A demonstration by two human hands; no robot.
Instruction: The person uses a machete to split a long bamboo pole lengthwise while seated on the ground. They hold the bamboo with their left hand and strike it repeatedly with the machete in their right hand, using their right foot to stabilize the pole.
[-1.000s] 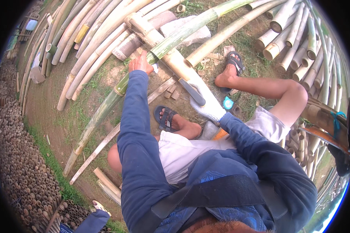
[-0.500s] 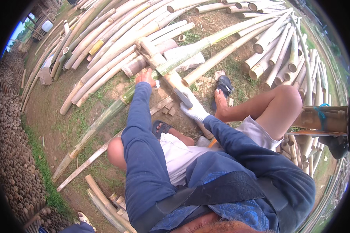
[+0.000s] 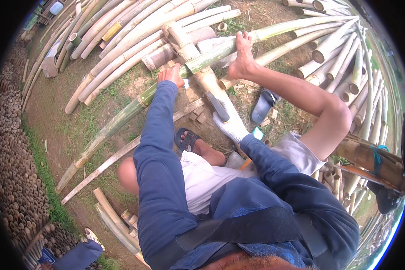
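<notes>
A long green bamboo pole (image 3: 121, 118) lies slanting across a thick pale bamboo beam (image 3: 183, 41). My bare left hand (image 3: 172, 75) is closed around the green pole, just left of where it crosses the beam. In a white glove, my right hand (image 3: 229, 127) is closed by the lower part of the beam. A broad grey knife blade (image 3: 217, 105) sticks out from its fingers toward the pole; the glove hides the handle. My bare right foot (image 3: 243, 60) presses on the pole, right of the crossing.
An empty sandal (image 3: 264, 105) lies near small wood offcuts (image 3: 198, 114). Pale bamboo poles (image 3: 121, 60) are piled at the back, with another stack (image 3: 346, 63) at the right. Many cut bamboo pieces (image 3: 20, 180) fill the left side. A person's sleeve (image 3: 78, 255) shows at lower left.
My right foot has left its sandal and risen onto the green pole. Both hands keep their holds, and the blade is still beside the beam. The view has shifted slightly.
</notes>
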